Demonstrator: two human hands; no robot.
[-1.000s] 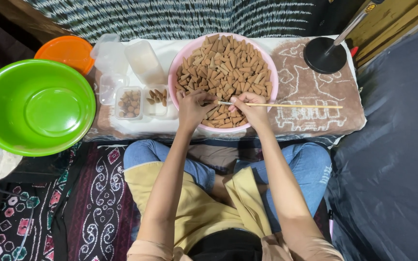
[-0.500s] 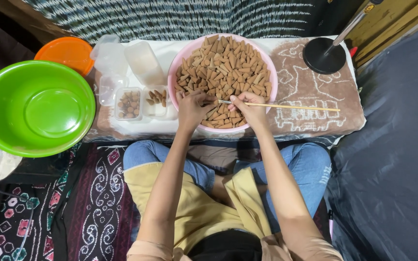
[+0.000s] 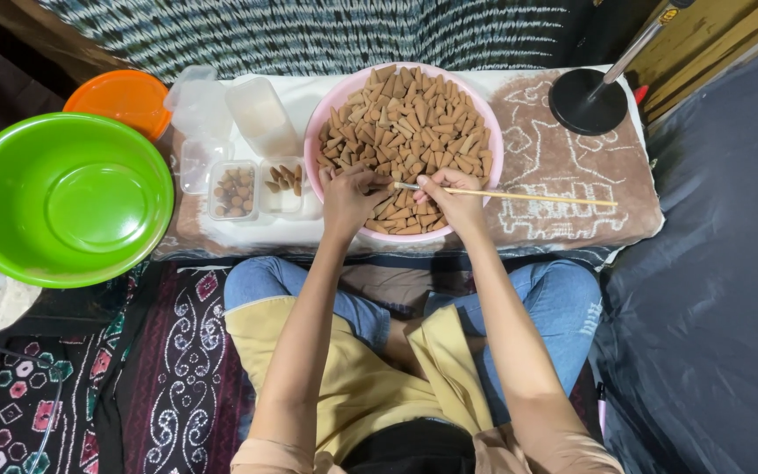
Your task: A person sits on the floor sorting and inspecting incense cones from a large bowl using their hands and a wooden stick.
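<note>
keep your left hand (image 3: 348,191) pinching one brown cone (image 3: 385,186) steady over the pink bowl (image 3: 490,145) while your right hand (image 3: 451,195), gripping the thin stick (image 3: 528,196), guides its tip in squarely.

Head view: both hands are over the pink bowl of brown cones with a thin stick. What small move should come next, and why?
Probably push the stick tip into the cone at the left hand. The right hand grips the stick near its tip, which points at the left fingers pinching something over the pink bowl of brown cones. Whether tip and cone already touch cannot be told.
</note>
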